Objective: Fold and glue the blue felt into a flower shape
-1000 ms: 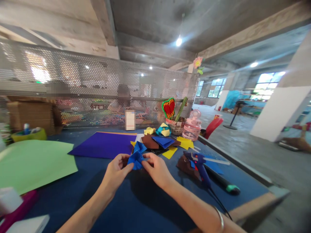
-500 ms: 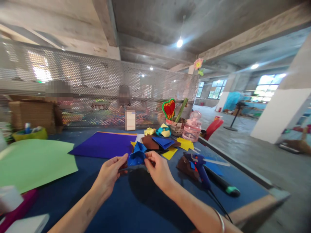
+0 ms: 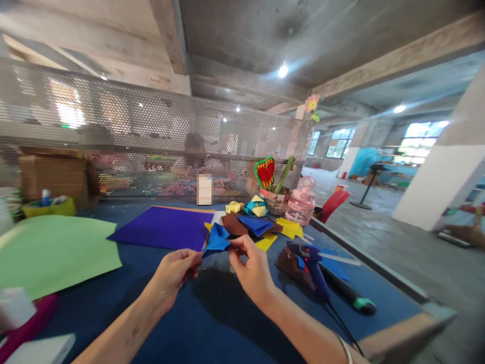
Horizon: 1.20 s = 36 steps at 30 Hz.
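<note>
At the far left, a pale green sheet [image 3: 56, 253] covers a wide part of the bench [image 3: 227, 323], its left end cut off by the frame. Below it, a magenta object [image 3: 36, 321] with a white item [image 3: 15, 308] on it and a flat white thing [image 3: 41, 350] crowd the near left corner. Behind the sheet, a yellow-green bowl [image 3: 51, 208] stands before a cardboard box [image 3: 56, 177]. A mesh partition [image 3: 151, 126] bounds the back of the bench. Next comes a purple sheet [image 3: 166, 227], its near edge just beyond the left hand [image 3: 176, 270].

The left hand pinches the left corner of the folded blue paper [image 3: 217, 240], which is held above the bench at the middle; the right hand [image 3: 253, 270] grips its right corner between thumb and fingers. Blue bench surface shows between the forearms, giving them room toward the near side. Past the blue paper, brown paper [image 3: 233, 222], a blue folded piece [image 3: 255, 225] and yellow pieces [image 3: 290, 228] lie overlapping, limiting forward room; a basket [image 3: 278, 202] and a pink bottle [image 3: 301, 205] stand behind. Right of the right hand, across a gap, lie a glue gun [image 3: 312, 265] and a black-handled tool [image 3: 346, 288], both inside the bench's slanting right edge. Beyond that edge, the floor [image 3: 382, 237] stretches to a pillar [image 3: 443, 177].
</note>
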Each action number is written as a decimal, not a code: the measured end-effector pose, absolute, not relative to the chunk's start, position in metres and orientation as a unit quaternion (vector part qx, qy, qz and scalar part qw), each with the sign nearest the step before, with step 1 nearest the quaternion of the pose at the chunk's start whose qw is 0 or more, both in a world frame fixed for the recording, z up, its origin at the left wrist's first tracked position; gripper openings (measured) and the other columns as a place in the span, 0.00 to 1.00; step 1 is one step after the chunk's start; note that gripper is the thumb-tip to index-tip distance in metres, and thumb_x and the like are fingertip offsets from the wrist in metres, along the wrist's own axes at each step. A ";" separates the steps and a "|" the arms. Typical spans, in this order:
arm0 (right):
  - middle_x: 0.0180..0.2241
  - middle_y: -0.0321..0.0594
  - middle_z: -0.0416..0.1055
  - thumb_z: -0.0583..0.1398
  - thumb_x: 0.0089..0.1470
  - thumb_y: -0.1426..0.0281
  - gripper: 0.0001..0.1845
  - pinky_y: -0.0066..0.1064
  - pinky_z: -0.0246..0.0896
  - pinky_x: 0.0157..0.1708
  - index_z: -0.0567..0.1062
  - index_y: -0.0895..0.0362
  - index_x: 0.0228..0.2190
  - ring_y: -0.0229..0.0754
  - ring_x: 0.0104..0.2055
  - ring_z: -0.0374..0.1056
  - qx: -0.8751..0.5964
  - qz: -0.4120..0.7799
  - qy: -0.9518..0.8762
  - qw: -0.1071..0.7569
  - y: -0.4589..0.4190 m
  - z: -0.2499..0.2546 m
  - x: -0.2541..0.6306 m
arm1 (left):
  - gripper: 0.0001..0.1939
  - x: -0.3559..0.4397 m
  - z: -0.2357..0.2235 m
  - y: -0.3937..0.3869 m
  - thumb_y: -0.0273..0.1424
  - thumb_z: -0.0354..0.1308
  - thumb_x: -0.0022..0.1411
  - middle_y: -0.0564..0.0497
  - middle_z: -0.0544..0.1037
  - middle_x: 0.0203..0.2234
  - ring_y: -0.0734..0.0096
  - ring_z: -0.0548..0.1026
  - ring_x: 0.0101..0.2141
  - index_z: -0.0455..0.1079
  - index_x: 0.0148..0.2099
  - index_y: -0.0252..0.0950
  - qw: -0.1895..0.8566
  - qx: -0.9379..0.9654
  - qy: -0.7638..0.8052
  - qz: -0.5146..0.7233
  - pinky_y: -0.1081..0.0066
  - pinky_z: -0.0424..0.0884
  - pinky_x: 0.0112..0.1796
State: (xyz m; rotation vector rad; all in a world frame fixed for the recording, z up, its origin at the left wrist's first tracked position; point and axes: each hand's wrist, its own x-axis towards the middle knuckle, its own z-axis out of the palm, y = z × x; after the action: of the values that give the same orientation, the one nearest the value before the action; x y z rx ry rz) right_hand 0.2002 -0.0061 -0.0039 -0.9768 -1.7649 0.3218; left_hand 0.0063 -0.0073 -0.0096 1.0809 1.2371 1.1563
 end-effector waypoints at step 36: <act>0.46 0.42 0.71 0.59 0.62 0.62 0.16 0.40 0.70 0.41 0.71 0.58 0.48 0.42 0.43 0.71 -0.470 0.442 -0.549 0.532 0.017 -0.008 0.209 | 0.17 0.004 -0.005 -0.006 0.43 0.55 0.64 0.57 0.69 0.25 0.80 0.67 0.24 0.67 0.35 0.33 0.333 0.571 0.601 0.449 0.74 0.68 0.28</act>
State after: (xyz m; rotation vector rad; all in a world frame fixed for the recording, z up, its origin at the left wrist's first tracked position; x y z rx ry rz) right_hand 0.2087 0.0167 -0.0082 -1.1205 -1.3099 1.0534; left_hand 0.0038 -0.0064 -0.0055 1.4924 1.5700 1.1737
